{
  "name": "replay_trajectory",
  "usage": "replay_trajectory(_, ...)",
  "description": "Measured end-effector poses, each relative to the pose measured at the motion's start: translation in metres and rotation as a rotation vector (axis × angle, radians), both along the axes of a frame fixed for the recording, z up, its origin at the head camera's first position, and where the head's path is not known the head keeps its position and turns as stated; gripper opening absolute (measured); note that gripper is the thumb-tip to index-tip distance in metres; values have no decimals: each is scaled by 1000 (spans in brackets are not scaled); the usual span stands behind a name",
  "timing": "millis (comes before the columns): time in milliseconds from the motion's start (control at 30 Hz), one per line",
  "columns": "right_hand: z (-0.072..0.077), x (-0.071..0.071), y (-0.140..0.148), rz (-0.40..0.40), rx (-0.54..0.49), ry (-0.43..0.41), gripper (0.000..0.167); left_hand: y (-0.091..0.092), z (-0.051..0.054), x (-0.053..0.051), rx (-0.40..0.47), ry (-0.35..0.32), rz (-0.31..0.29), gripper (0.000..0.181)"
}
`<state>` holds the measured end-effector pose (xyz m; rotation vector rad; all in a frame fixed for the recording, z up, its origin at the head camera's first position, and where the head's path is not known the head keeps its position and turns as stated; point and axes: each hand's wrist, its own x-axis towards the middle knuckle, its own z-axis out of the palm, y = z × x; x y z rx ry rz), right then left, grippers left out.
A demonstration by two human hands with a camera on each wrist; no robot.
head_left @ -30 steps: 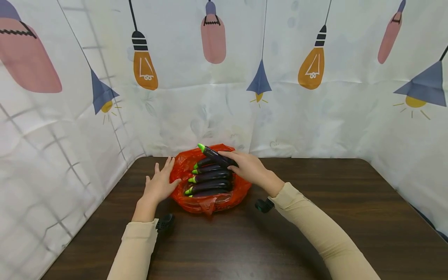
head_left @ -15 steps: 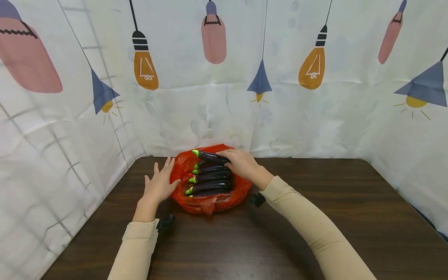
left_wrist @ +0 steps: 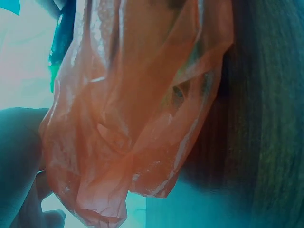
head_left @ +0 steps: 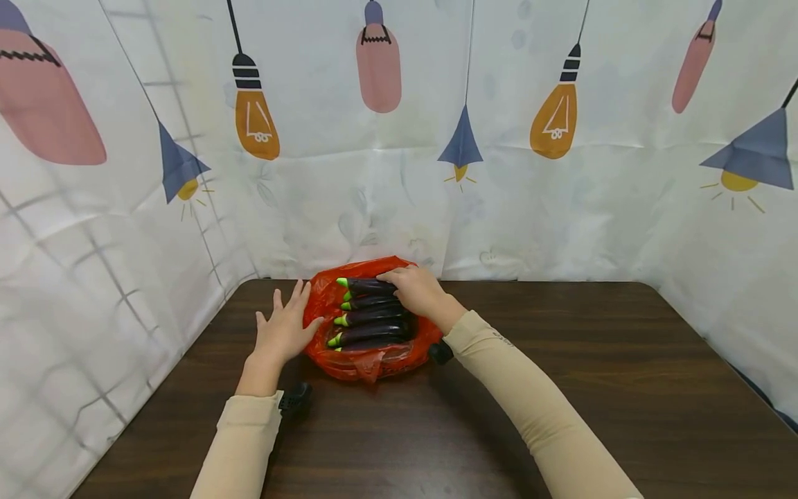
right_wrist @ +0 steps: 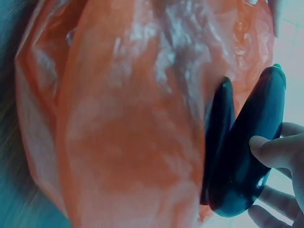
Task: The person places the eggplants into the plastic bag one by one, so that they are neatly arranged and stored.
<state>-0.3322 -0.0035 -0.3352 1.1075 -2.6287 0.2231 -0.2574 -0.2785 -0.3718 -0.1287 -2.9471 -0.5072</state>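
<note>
A red plastic bag [head_left: 399, 358] lies with its mouth open toward the back of the table, and several dark purple eggplants [head_left: 376, 332] with green tips lie side by side in it. My right hand [head_left: 419, 294] grips the rearmost eggplant [head_left: 363, 285], its green end pointing left, above or against the others. In the right wrist view, the thumb [right_wrist: 266, 148] presses one side of this eggplant [right_wrist: 251, 137] and the fingers are on the other. Spread fingers show on my left hand [head_left: 282, 333], which touches the bag's left rim. The left wrist view shows mostly the bag's side [left_wrist: 128, 104].
The dark wooden table [head_left: 598, 374] extends on both sides of the bag and in front of it. A white printed curtain [head_left: 399, 201] stands behind and on the left and right. Dark wrist devices [head_left: 296, 396] sit on both wrists.
My right hand has lowered the eggplant leftward toward the row in the bag, and it has turned from slanted to nearly level. The left hand has stayed at the bag's rim.
</note>
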Motion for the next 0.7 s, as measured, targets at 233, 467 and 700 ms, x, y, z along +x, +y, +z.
replay_trajectory(233, -6, -4, -4, -40, 20, -3, 45, 1, 3, 1, 9, -1, 1, 82)
replay_trajectory(467, -8, -6, -6, -52, 24, -27, 43, 1, 5, 0, 2, -5, 6, 82)
replay_trajectory(700, -11, -8, -8, -62, 53, -10, 42, 0, 5, 1, 7, -11, 6, 82)
